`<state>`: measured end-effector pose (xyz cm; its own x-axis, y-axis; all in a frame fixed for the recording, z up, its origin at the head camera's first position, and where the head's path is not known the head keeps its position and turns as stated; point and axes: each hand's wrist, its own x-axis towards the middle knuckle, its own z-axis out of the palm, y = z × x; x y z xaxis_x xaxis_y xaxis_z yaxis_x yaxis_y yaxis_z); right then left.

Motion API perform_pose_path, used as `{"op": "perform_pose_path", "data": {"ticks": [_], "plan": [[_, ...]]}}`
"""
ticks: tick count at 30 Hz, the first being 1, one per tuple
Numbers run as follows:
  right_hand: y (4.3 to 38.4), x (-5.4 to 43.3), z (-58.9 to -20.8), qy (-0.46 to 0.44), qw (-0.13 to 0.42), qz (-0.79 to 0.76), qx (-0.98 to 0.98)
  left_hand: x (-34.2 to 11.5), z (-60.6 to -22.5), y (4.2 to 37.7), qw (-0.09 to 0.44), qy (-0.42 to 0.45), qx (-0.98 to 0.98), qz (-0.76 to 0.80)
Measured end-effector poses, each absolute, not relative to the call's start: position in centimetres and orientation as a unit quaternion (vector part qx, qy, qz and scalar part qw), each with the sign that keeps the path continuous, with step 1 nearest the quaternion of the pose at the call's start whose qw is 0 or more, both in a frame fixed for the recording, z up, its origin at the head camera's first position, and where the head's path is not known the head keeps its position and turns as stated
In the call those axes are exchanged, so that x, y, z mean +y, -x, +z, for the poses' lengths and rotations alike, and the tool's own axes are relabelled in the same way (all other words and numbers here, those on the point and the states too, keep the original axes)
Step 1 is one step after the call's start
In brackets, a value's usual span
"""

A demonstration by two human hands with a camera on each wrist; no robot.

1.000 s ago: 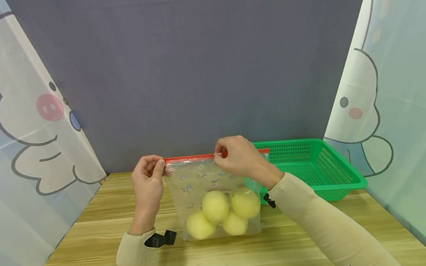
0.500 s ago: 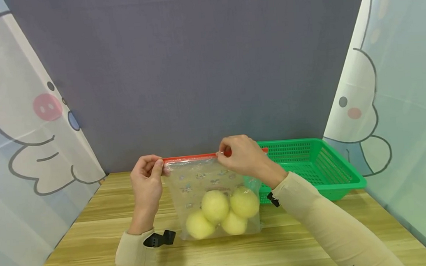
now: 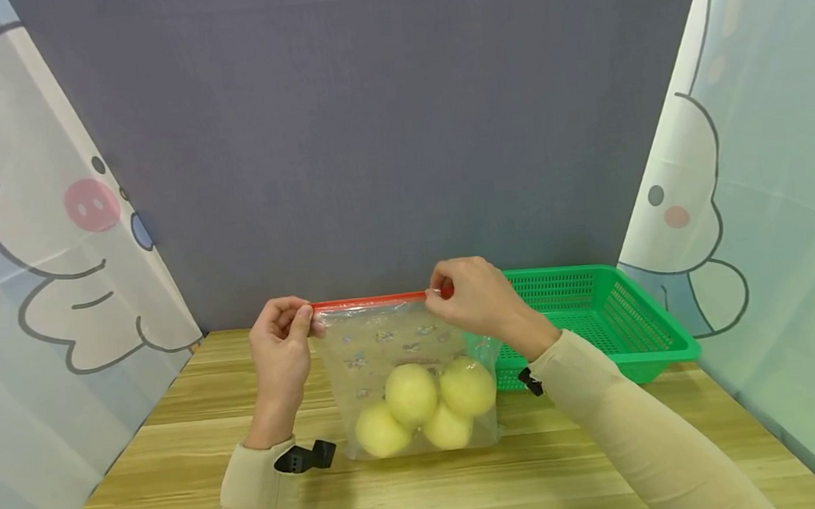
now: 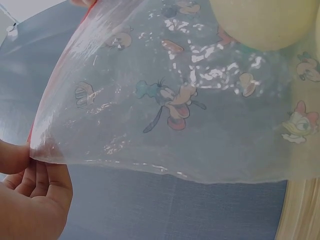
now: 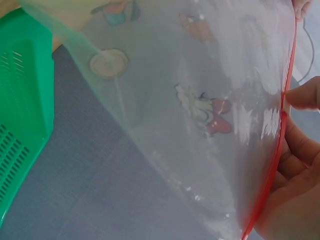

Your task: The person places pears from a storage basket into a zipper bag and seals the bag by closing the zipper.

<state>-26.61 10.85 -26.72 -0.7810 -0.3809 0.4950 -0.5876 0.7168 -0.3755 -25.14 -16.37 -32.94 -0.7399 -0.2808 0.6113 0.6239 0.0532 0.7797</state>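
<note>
A clear zip bag (image 3: 378,343) with a red zip strip and printed cartoon figures stands upright on the table. Several round, pale yellow-green fruits (image 3: 412,394) lie in its lower part. My left hand (image 3: 282,350) pinches the top left corner of the bag between thumb and fingers. Along the red strip, right of its middle, my right hand (image 3: 477,297) pinches the edge with thumb and forefinger. In the right wrist view the thumb (image 5: 305,96) presses on the red strip (image 5: 272,175), with fingers behind it. The strip's far right end is hidden behind the right hand in the head view.
A green plastic basket (image 3: 652,357) with slotted walls stands on the wooden table (image 3: 424,494), right of and behind the bag. A dark grey cloth (image 3: 385,130) hangs behind the table. Curtains with cartoon prints (image 3: 783,141) flank both sides.
My right hand has slid a little to the right along the red strip, still pinching it. The left hand and the fruits have hardly moved.
</note>
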Motion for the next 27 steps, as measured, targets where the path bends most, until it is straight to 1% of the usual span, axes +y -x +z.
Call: {"op": "perform_pose_path", "data": {"ticks": [6, 13, 27], "plan": [[26.5, 11.1, -26.9, -0.263, 0.194, 0.267, -0.907, -16.4, -32.9, 25.1, 0.335, 0.13, -0.647, -0.673], [26.1, 11.6, -26.8, -0.264, 0.207, 0.251, -0.908, -16.3, -32.8, 24.9, 0.332, 0.128, -0.646, -0.675], [26.1, 12.3, -27.0, -0.262, 0.216, 0.253, -0.906, -16.3, -32.9, 25.0, 0.334, 0.13, -0.644, -0.675]]}}
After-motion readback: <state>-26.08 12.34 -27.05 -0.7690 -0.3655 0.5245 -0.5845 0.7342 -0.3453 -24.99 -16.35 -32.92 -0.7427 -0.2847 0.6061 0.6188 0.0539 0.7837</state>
